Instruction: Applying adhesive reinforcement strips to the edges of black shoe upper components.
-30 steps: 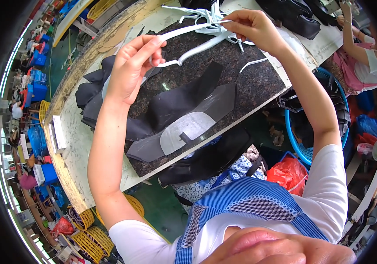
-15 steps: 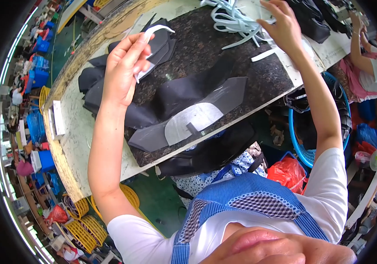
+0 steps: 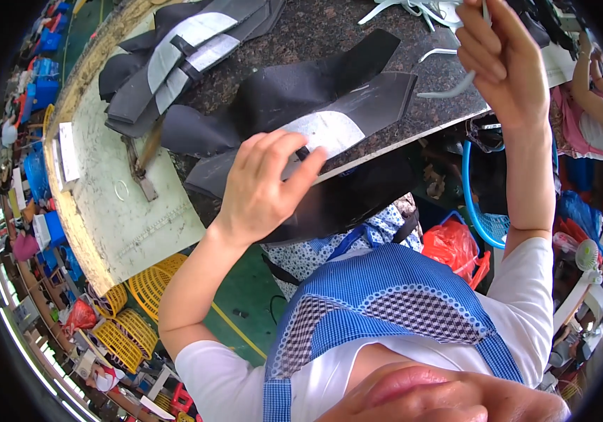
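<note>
A flat black cut piece with a silver patch (image 3: 333, 130) lies along the near edge of the dark speckled slab (image 3: 315, 32). Over its left half is my left hand (image 3: 262, 183), thumb and forefinger apart on either side of a small dark tab on the patch. It holds nothing I can see. Raised at the upper right, my right hand (image 3: 505, 70) has its fingers closed round a thin pale strip (image 3: 454, 90), whose tail hangs below the fingers. Behind the patched piece lies a curved black piece (image 3: 280, 88). Pale strips (image 3: 421, 8) lie in a bundle at the far edge.
More black pieces with silver patches (image 3: 189, 42) are stacked at the left of the slab. A hammer-like tool (image 3: 139, 165) and a white ring (image 3: 121, 190) lie on the pale tabletop (image 3: 164, 218). Below the table are a blue basket (image 3: 471, 204) and yellow baskets (image 3: 122, 341). Another person sits at the right.
My left hand has come down from the upper left onto the patched piece, and its white strip is gone from it. My right hand has left the bundle and now holds a strip.
</note>
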Motion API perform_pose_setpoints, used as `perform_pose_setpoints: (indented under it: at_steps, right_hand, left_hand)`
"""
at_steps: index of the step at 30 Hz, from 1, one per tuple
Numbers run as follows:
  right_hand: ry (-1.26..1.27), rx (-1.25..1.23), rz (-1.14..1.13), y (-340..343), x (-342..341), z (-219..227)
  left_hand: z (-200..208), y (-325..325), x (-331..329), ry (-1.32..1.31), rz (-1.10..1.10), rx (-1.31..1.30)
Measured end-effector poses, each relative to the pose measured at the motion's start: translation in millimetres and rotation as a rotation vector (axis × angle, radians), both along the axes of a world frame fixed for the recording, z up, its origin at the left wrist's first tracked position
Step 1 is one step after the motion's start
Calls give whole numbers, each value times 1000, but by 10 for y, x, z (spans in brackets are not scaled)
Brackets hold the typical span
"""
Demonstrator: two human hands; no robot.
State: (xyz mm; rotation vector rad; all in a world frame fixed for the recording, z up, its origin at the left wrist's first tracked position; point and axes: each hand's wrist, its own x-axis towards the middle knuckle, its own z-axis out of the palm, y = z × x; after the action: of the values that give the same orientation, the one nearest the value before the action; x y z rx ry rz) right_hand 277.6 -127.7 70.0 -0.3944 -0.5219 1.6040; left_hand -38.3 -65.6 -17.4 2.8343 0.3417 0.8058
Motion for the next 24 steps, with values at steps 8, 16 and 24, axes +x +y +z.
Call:
perform_pose_setpoints:
  at_steps: [8,16,24]
  right_hand:
    - [-496,-55,-176,-381,358,-230]
    - [-945,-152,-306,-559,198,-139]
    - [-1031,-184,5,-630,-3,45]
  left_hand:
    - [-151,92,167,-216,192,217]
    - [-24,-102,131,190,149,-371]
    - [-11,-257,-648,80,191,154]
